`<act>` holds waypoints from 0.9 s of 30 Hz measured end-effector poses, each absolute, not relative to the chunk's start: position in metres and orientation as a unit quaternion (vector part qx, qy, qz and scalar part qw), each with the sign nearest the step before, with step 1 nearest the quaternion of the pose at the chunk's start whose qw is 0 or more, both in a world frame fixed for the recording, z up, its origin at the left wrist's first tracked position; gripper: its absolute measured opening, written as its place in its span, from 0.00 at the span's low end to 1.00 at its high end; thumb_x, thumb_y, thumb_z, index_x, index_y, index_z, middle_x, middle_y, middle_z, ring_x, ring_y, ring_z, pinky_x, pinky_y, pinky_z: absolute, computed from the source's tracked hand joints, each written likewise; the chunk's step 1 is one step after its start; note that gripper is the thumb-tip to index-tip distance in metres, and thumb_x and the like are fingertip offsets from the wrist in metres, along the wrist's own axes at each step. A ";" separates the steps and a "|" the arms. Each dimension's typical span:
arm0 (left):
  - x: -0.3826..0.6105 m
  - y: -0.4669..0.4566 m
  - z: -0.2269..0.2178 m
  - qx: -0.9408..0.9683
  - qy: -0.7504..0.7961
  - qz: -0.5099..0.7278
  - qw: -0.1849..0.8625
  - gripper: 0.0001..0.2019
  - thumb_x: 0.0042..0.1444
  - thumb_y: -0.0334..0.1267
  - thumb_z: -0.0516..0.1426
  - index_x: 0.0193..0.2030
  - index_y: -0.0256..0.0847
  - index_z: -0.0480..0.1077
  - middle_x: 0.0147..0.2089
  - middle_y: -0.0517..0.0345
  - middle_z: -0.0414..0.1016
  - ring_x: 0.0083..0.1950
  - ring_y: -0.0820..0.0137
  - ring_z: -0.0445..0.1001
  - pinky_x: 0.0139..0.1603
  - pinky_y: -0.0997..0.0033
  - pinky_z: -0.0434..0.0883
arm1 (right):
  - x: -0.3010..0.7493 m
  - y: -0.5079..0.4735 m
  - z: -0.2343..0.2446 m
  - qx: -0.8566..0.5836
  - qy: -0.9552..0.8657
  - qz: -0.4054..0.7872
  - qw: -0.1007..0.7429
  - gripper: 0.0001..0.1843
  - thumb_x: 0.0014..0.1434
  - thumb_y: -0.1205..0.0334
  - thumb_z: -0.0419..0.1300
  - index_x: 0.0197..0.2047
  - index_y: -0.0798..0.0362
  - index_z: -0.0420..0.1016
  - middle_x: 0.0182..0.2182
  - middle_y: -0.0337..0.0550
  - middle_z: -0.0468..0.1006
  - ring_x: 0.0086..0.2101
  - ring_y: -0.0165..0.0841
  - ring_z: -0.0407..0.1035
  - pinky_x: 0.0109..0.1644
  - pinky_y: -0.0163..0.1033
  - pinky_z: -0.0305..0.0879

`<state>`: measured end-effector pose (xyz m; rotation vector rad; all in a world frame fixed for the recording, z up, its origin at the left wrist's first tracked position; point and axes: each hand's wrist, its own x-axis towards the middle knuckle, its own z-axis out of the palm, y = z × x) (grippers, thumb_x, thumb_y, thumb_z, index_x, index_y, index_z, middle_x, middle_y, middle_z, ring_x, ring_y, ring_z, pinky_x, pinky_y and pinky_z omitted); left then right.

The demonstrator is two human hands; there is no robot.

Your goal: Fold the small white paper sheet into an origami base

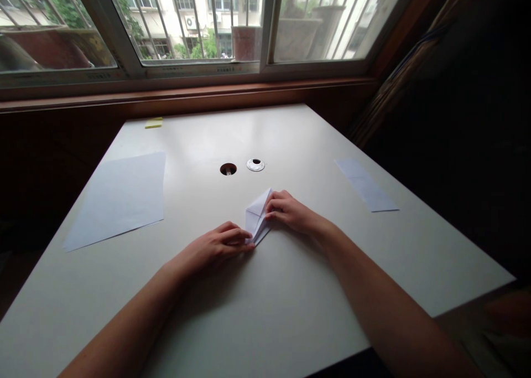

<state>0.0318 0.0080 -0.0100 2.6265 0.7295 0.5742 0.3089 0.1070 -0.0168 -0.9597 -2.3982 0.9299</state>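
Note:
A folded piece of white paper (255,210) is between my hands near the middle of the table, with creases and a pointed top corner. My left hand (226,239) grips its lower left corner, thumb and fingers pinched together. On the right edge, the curled fingers of my right hand (290,209) hold a raised flap. The layers on the right side stand slightly apart. My fingertips cover parts of both edges.
A large white sheet (120,195) lies on the left of the white table (265,322); a creased paper strip (367,184) lies on the right. Farther back are a round hole (228,169), a metallic ring-shaped cover (255,165) and a yellow sticky-note pad (154,123). A window sill borders the far edge.

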 end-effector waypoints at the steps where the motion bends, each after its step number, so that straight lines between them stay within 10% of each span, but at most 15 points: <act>1: 0.032 0.008 -0.011 0.928 0.263 0.197 0.174 0.22 0.67 0.29 0.51 0.64 0.51 0.67 0.62 0.50 0.71 0.57 0.65 0.70 0.56 0.63 0.74 | 0.307 0.106 -0.016 -0.350 -0.855 0.328 0.195 0.07 0.63 0.58 0.62 0.35 0.50 0.78 0.41 0.44 0.74 0.49 0.40 0.61 0.59 0.50 0.59; 27: 0.034 0.006 -0.011 0.933 0.285 0.140 0.169 0.23 0.67 0.27 0.49 0.66 0.47 0.63 0.67 0.57 0.67 0.56 0.65 0.67 0.57 0.64 0.74 | 0.283 0.099 -0.016 -0.475 -0.817 0.270 0.182 0.10 0.60 0.55 0.64 0.31 0.50 0.74 0.42 0.44 0.69 0.46 0.39 0.61 0.54 0.45 0.61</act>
